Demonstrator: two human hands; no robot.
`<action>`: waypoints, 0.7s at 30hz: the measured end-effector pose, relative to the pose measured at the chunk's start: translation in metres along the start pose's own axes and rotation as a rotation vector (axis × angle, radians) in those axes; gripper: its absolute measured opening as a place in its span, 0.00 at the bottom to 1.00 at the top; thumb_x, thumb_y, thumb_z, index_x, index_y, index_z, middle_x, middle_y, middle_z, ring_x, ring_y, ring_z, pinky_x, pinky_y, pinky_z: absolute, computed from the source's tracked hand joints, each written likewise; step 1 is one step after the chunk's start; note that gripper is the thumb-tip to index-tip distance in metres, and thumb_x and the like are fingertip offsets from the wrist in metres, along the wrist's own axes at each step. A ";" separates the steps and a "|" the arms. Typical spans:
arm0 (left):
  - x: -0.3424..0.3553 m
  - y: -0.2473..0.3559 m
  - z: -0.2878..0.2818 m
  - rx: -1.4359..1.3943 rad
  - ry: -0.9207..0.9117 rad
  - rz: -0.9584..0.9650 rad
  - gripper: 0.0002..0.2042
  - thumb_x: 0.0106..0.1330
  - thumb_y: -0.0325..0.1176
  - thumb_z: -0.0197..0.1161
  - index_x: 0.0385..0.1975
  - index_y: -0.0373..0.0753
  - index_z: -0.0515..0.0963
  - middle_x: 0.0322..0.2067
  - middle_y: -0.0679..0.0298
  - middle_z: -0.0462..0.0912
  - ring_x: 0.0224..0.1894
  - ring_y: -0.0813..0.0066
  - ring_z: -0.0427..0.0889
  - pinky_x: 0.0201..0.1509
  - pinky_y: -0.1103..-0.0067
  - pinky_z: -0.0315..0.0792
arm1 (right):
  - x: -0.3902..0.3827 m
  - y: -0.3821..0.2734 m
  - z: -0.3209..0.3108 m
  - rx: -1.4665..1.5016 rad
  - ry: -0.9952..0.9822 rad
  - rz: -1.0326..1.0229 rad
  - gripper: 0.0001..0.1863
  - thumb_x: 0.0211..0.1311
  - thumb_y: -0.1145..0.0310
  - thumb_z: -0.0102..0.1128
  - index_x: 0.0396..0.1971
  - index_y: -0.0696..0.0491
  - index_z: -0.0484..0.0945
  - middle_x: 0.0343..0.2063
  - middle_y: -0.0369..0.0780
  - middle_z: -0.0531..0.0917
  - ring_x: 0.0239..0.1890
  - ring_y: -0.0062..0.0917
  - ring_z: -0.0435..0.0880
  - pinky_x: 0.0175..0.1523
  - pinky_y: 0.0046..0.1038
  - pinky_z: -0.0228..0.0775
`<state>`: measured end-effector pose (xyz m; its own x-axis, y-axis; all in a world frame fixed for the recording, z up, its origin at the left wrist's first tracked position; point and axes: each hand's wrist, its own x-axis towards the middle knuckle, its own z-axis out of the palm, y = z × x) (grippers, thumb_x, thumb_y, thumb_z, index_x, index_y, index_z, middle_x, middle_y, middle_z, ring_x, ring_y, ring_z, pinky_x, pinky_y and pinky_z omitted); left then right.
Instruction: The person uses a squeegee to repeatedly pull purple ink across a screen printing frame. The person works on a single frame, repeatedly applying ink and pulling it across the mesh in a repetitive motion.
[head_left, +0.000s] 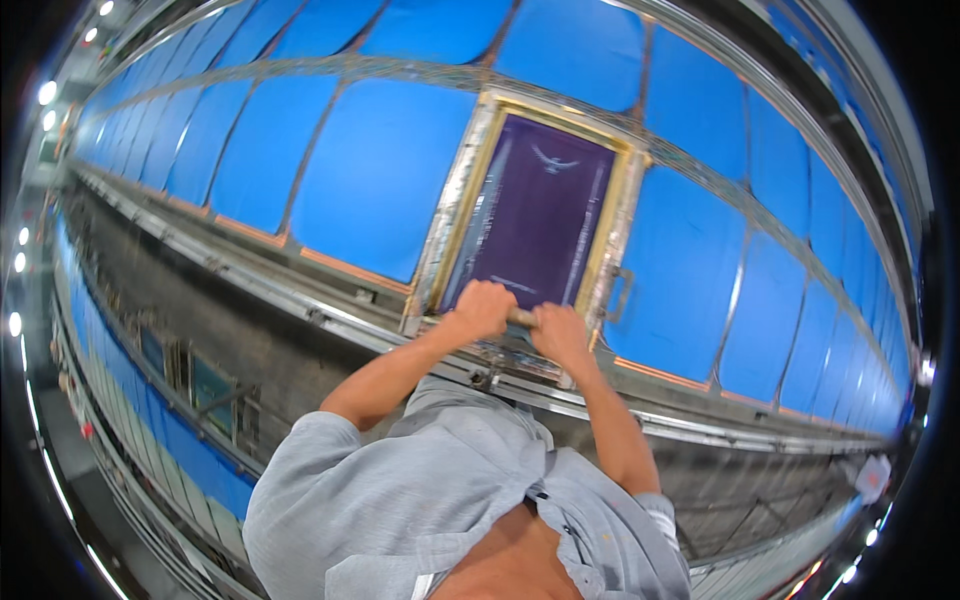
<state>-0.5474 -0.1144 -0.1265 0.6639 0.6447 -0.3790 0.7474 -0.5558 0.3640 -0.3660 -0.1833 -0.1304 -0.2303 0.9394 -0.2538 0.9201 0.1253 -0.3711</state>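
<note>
A rectangular screen frame (451,215), silver with a yellow inner border, lies over a long table of blue panels. Its purple mesh (532,200) carries a pale curved emblem and thin pale marks along the sides. Across the frame's near end is a pale bar handle (523,318). My left hand (484,305) is closed on the handle toward its left, and my right hand (557,332) is closed on it at the right. What lies under the handle is hidden by my hands.
Blue panels (365,180) run in two rows to both sides. A metal rail (680,423) follows the near edge. Behind me at left, past a dark aisle (180,290), stands another long blue table (220,470). A pale shape (871,478) at far right is too small to identify.
</note>
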 end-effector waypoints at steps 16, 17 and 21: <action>0.323 -0.083 -0.165 0.107 0.213 0.042 0.08 0.52 0.29 0.61 0.29 0.41 0.86 0.32 0.50 0.86 0.38 0.51 0.86 0.40 0.60 0.79 | 0.290 0.173 -0.160 0.000 -0.002 0.202 0.13 0.45 0.69 0.59 0.34 0.53 0.85 0.35 0.46 0.86 0.40 0.46 0.85 0.45 0.47 0.78; 0.318 -0.081 -0.163 0.111 0.211 0.044 0.08 0.51 0.28 0.61 0.29 0.42 0.86 0.31 0.51 0.86 0.38 0.51 0.86 0.39 0.60 0.78 | 0.285 0.175 -0.149 -0.034 0.049 0.162 0.13 0.46 0.69 0.59 0.33 0.53 0.85 0.35 0.46 0.86 0.39 0.46 0.85 0.44 0.47 0.78; 0.253 -0.071 -0.135 0.078 0.230 0.046 0.08 0.49 0.28 0.62 0.28 0.44 0.86 0.28 0.53 0.85 0.35 0.52 0.86 0.36 0.59 0.77 | 0.237 0.138 -0.114 -0.078 0.108 0.057 0.08 0.48 0.71 0.58 0.29 0.53 0.83 0.31 0.44 0.85 0.37 0.43 0.84 0.45 0.43 0.76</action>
<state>-0.4359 0.1594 -0.1335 0.6810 0.7153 -0.1566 0.7221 -0.6203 0.3063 -0.2577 0.0935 -0.1395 -0.1451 0.9741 -0.1732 0.9536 0.0910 -0.2872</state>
